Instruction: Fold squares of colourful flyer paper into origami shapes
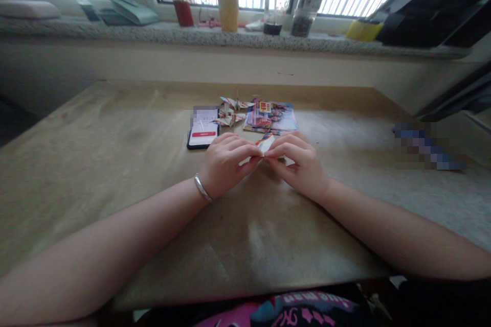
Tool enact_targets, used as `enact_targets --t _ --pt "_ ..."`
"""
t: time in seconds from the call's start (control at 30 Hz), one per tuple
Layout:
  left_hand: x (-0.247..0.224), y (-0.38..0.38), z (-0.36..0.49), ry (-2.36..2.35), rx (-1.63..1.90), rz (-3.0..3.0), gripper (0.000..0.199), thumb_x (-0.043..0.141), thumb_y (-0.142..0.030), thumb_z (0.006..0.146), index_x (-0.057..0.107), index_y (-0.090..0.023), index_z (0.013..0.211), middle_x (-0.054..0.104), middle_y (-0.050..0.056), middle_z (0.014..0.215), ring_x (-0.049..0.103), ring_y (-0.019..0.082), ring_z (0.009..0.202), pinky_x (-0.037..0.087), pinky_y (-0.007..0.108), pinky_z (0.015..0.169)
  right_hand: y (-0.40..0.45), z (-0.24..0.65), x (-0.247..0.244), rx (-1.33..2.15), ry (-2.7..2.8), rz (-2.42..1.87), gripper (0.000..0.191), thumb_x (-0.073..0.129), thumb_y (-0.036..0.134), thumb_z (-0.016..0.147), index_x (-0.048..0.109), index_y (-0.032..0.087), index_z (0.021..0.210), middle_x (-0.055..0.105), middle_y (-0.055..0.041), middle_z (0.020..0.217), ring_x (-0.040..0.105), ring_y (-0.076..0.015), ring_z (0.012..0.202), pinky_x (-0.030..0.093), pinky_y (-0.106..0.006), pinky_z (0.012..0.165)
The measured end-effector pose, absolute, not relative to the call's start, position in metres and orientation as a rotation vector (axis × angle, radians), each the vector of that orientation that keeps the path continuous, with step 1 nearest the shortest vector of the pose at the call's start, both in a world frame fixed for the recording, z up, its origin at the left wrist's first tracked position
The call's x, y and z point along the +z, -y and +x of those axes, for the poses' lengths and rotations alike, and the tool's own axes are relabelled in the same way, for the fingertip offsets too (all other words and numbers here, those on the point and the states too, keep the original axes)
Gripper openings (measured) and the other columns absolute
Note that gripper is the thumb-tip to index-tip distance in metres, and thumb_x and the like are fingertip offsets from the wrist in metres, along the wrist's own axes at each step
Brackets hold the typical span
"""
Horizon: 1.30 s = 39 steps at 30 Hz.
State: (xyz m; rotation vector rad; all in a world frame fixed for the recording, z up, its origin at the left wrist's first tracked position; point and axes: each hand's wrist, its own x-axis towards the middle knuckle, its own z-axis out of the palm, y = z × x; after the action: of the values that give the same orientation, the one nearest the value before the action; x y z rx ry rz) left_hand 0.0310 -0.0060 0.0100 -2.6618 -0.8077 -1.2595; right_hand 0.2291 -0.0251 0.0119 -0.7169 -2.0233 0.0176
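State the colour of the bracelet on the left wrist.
Silver; the bracelet shows in the head view, the only one here.

The left hand [227,164] and right hand [301,163] cover part of the small paper [266,143], so I can't see its whole shape. The phone screen [204,123] is too small to read, and the blue thing [427,148] over on the right is all blurry. The big black thing [433,2] and the printed clothes [268,311] both run out of my sight.
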Motion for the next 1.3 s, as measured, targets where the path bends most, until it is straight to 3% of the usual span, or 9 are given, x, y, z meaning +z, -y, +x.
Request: enact_targets --t 0.73,1.3 --pt "0.0077 0.0066 0.0341 0.724 -1.413 -2.665 0.002 0.065 -0.022 0.084 0.066 -0.022 0.082 0.072 -0.002 0.083 0.063 0.013 0.074 0.046 0.030 0.077 0.0279 0.2247 0.0149 0.112 2.005 -0.762 0.009 0.060 0.014 0.077 0.059 0.023 0.079 0.067 -0.0009 0.080 0.061 -0.0172 0.080 0.048 -0.036 0.078" --pt "0.0101 0.0079 0.0329 0.760 -1.314 -2.685 0.007 0.063 -0.020 0.081 0.063 -0.021 0.074 0.071 -0.002 0.080 0.060 0.013 0.072 0.044 0.029 0.071 0.0266 0.2251 0.0135 0.022 2.054 -0.803 0.014 0.059 0.010 0.072 0.057 0.023 0.075 0.063 -0.0008 0.080 0.058 -0.0174 0.081 0.046 -0.034 0.077"
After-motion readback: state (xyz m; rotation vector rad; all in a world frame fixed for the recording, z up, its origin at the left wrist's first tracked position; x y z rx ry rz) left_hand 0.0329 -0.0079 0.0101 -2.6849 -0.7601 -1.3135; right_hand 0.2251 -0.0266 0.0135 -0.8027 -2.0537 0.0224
